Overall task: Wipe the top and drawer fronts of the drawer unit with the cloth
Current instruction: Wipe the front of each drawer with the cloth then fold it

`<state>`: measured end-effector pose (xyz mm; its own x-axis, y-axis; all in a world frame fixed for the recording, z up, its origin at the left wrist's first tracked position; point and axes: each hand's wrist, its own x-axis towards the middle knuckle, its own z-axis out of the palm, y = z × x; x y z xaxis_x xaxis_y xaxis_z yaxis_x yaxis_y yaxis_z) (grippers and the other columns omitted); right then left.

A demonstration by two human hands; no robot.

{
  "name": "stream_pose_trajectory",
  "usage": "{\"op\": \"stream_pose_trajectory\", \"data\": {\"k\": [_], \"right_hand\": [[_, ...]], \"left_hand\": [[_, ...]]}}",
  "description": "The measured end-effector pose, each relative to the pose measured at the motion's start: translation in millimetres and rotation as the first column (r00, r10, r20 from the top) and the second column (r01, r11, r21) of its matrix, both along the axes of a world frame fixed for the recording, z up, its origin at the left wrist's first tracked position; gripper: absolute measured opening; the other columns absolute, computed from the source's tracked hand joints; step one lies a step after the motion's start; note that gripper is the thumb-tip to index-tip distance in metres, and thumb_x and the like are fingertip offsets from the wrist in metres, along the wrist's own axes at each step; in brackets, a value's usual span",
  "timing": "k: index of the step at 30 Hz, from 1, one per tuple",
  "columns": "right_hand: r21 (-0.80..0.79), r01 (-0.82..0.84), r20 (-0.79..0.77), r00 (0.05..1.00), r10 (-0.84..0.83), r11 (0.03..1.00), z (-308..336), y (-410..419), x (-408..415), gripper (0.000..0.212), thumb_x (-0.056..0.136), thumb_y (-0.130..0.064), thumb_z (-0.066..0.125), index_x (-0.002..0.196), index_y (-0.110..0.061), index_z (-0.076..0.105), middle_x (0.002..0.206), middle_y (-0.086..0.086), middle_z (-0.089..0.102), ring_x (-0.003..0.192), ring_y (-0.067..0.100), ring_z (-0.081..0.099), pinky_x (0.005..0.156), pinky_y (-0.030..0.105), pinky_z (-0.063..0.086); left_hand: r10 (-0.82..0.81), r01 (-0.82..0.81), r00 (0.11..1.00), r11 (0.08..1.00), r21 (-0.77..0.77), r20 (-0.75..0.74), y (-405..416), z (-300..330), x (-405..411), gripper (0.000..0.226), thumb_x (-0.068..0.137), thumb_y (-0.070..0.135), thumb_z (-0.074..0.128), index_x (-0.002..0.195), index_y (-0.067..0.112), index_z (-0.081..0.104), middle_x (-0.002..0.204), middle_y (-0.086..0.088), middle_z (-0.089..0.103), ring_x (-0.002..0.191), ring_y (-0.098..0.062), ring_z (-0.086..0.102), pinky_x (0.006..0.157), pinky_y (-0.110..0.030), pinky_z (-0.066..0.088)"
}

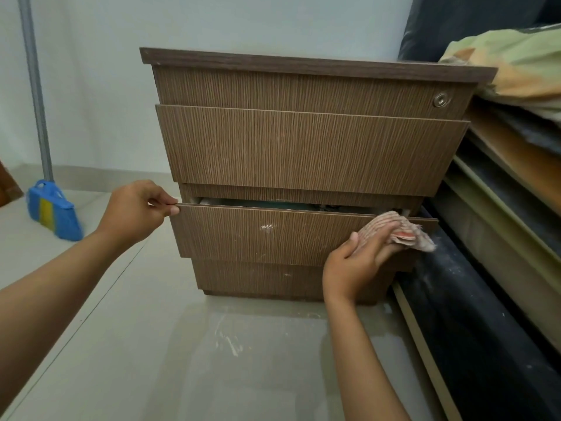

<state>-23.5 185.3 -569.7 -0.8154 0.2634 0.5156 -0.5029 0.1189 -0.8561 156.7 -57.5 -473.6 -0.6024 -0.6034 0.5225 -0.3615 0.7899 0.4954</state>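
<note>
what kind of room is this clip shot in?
Probably a spare or storage room in a home. A wooden drawer unit stands on a tiled floor, boards and mattresses are stacked beside it, and a blue broom leans on the wall.

The unit's top (303,60) shows only its front edge; the surface is out of sight. Inside the drawer (288,235), pulled slightly out, the contents are dark and unreadable through the gap. The cloth (400,230) hides the drawer's right upper corner, and the right hand (355,262) covers part of the lowest front. The broom (50,208) handle runs off the upper edge.
</note>
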Motion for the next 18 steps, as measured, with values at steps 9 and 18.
{"op": "stream_pose_trajectory", "data": {"k": [9,18], "right_hand": [[0.109,-0.045,0.006,0.999,0.045,0.993,-41.0,1.6,7.8,0.066,0.095,-0.014,0.046,0.149,-0.012,0.007,0.156,0.022,-0.004,0.146,0.028,0.005,0.116,0.034,0.021],[-0.007,-0.014,-0.124,0.992,0.014,1.000,-10.2,-11.6,9.9,0.057,0.097,-0.011,0.046,0.147,-0.016,0.021,0.155,0.023,0.007,0.143,0.027,0.018,0.109,0.015,0.026]], "left_hand": [[-0.011,0.011,1.000,1.000,0.017,-0.011,0.9,1.1,0.3,0.012,0.072,0.008,0.076,0.083,0.005,0.072,0.079,-0.009,0.066,0.075,-0.022,0.058,0.062,-0.017,0.039],[-0.024,0.024,1.000,0.999,0.021,-0.014,-3.3,-1.2,0.8,0.011,0.072,0.008,0.076,0.082,0.006,0.072,0.079,-0.007,0.065,0.072,-0.019,0.057,0.061,-0.014,0.038]]}}
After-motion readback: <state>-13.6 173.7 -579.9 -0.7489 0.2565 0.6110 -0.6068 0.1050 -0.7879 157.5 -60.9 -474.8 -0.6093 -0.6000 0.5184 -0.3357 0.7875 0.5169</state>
